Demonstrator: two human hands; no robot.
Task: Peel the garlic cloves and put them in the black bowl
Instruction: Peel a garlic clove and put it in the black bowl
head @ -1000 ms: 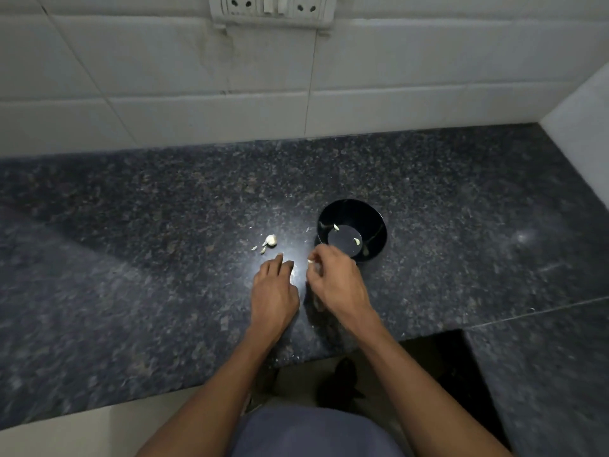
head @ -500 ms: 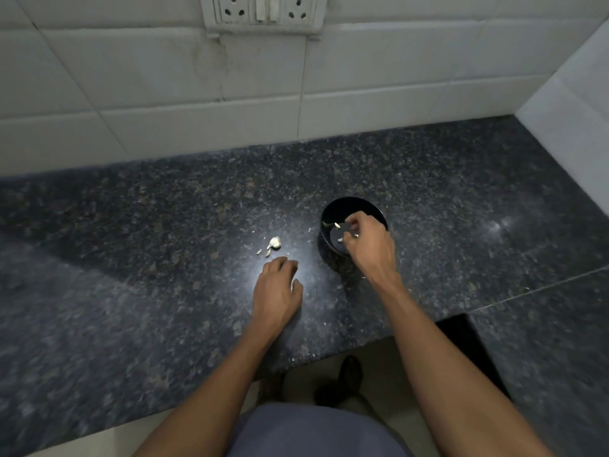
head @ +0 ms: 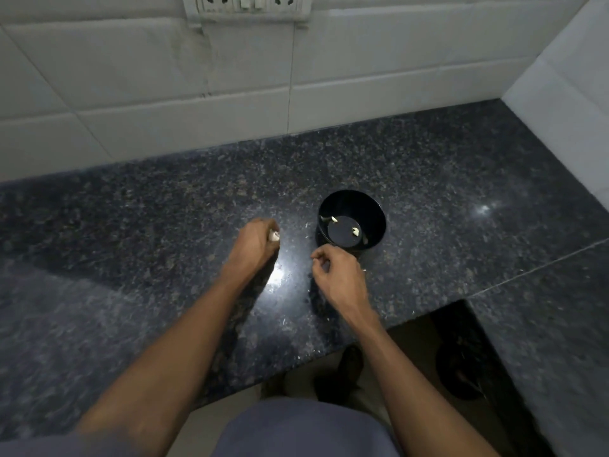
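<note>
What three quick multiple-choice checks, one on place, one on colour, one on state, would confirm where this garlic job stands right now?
1. Where does the bowl stand relative to the right hand?
A. Just beyond it, toward the wall
B. On the floor
C. Left of the left hand

2. What colour is the bowl?
A. White
B. Black
C. Red

3. What is the left hand doing?
A. Lying flat and open on the countertop
B. Reaching into the bowl
C. Holding a pale piece of garlic in curled fingers

Answers: 1 A, the bowl sits on the countertop just past the right hand's knuckles. 2 B, its wall and floor are black, with pale cloves inside. 3 C, the garlic shows at the left fingertips.
</note>
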